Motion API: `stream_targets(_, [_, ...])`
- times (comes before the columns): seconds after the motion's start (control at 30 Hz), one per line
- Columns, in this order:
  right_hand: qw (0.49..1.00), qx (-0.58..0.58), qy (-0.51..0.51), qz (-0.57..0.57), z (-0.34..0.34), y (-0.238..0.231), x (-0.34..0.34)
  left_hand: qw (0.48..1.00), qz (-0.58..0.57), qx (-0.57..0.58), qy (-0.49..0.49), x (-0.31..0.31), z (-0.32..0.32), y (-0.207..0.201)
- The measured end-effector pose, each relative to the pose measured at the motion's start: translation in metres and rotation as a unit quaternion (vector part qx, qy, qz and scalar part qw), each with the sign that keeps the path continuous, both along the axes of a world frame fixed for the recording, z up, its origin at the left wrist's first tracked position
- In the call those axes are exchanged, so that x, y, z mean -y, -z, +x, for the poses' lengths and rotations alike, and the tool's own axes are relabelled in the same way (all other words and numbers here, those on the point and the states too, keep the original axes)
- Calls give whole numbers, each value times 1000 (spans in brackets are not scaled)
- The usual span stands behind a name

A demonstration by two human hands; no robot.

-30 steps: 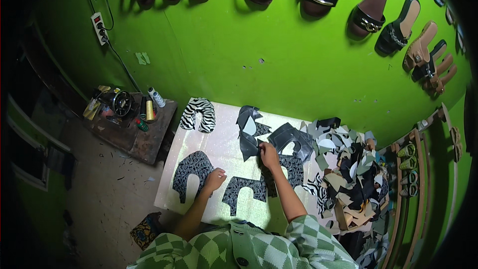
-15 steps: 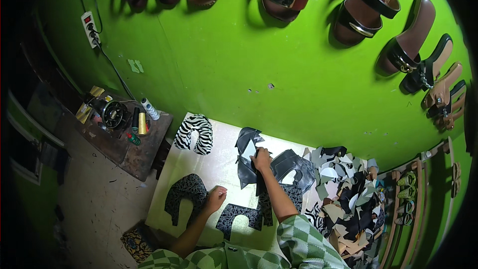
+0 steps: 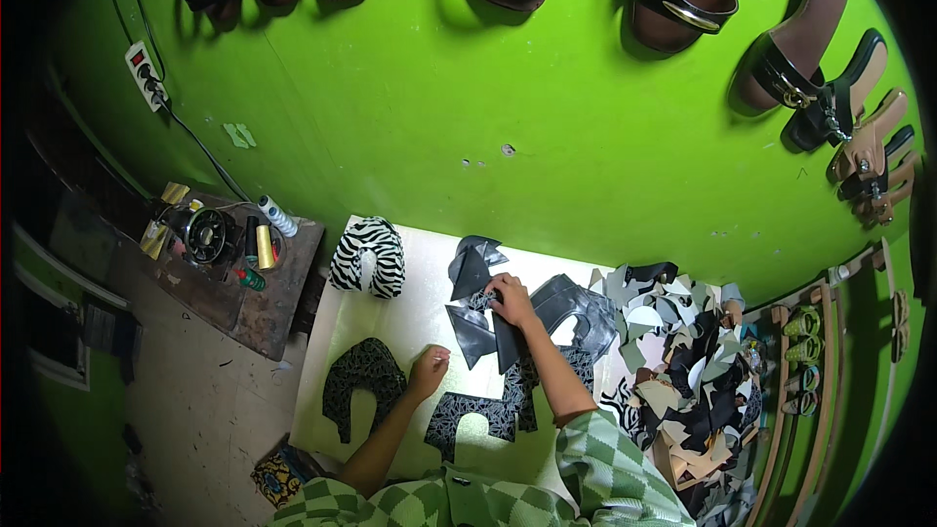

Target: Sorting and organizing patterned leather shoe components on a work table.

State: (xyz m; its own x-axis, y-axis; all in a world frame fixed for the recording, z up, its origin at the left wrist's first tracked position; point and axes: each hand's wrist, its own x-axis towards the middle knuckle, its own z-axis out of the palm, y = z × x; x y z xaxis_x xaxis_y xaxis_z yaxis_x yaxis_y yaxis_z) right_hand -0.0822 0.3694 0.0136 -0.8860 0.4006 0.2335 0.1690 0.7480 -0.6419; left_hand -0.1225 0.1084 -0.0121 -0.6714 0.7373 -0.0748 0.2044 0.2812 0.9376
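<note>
My right hand (image 3: 509,300) is over a loose pile of black leather-like scraps (image 3: 470,268), its fingers closed on a small black-and-grey patterned piece (image 3: 481,302). Below it lies a pointed shiny black scrap (image 3: 471,334). My left hand (image 3: 427,372) hovers low over the white table (image 3: 390,327), fingers curled together; whatever they hold, if anything, is too small to make out. Beside that hand rests a horseshoe-shaped patterned piece (image 3: 363,381). Another patterned cutout (image 3: 468,417) lies nearer me, and shiny black cutouts (image 3: 571,307) are right of my right hand.
Zebra-striped cutouts (image 3: 369,254) lie at the table's far left corner. A big heap of scraps (image 3: 683,361) covers the right side. At left stands a worn wooden table (image 3: 259,298) with a sewing machine (image 3: 207,234) and thread spools (image 3: 265,246). Sandals (image 3: 683,10) hang on the green wall.
The pale piece by my right hand is out of sight, and a patterned piece now shows at its fingers. My left hand has barely moved. The whole view has shifted slightly.
</note>
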Motion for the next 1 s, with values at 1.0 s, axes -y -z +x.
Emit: stream_targets(1.0, [992,-5,-29,-121,82,-60,58,999,34,4,-18,20,28,-52])
